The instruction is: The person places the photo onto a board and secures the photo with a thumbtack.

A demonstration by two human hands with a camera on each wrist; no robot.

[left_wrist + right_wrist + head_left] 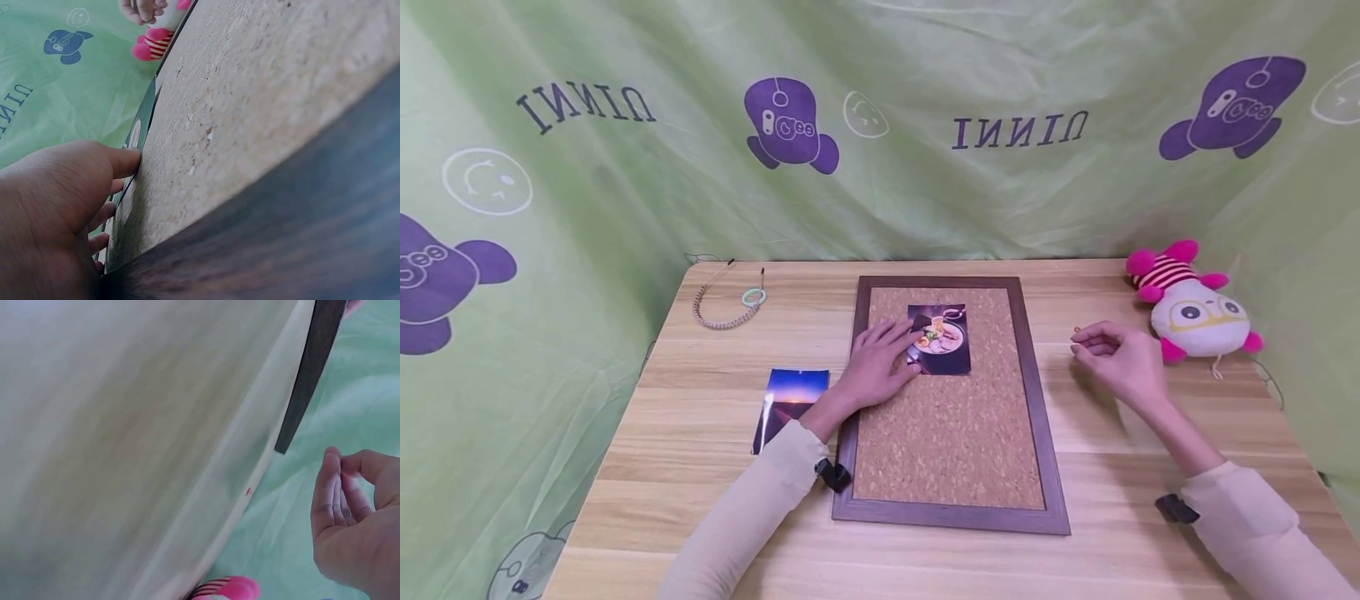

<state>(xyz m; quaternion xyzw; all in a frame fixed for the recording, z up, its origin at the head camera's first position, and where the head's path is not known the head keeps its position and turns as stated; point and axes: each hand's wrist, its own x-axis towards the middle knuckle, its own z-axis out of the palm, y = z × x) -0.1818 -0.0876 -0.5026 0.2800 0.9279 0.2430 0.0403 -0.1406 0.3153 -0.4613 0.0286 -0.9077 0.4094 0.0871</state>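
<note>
A corkboard (955, 450) in a dark wooden frame lies on the table. On its upper part is a photo of a noodle bowl (951, 358). My left hand (880, 362) rests on the photo's left side with fingers extended; in the left wrist view its thumb (128, 161) touches the photo's edge. Right of the board, my right hand (1123, 362) hovers with thumb and fingertips together. It seems to pinch a tiny brownish object (1077, 330), too small to identify. In the right wrist view the fingertips hide whatever is between them.
A sunset photo (793, 387) lies left of the board, partly behind the left forearm. Further back are a coiled headband (718, 323) and a mint-green ring (754, 297). At the back right lies a plush toy (1198, 321). Green curtains (880, 217) surround the table.
</note>
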